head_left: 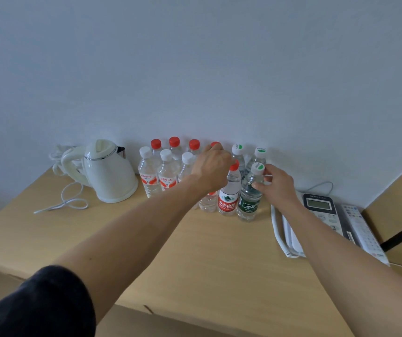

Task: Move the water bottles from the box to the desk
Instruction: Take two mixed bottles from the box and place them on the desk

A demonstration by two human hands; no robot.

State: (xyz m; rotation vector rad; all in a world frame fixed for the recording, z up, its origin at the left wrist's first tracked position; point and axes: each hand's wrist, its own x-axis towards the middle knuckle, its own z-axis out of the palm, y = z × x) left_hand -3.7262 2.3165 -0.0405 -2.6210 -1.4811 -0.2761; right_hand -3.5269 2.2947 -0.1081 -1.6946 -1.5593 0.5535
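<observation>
Several water bottles stand upright at the back of the wooden desk (183, 251), against the wall. My left hand (210, 170) reaches over them and grips the neck of a red-capped, red-labelled bottle (229, 195). A bottle partly hidden under that hand (207, 203) stands just left of it. My right hand (276, 184) pinches the neck of a green-labelled bottle (249, 198) with a white and green cap. Both held bottles rest on the desk side by side. Further left stand white-capped bottles (149, 176) and red-capped ones (174, 144). The box is out of view.
A white electric kettle (110, 173) with a loose white cord (66, 203) sits at the left of the bottles. A desk phone (321, 212) with its handset (285, 234) and a remote control (362, 229) lie at the right. The desk's front edge runs below my arms.
</observation>
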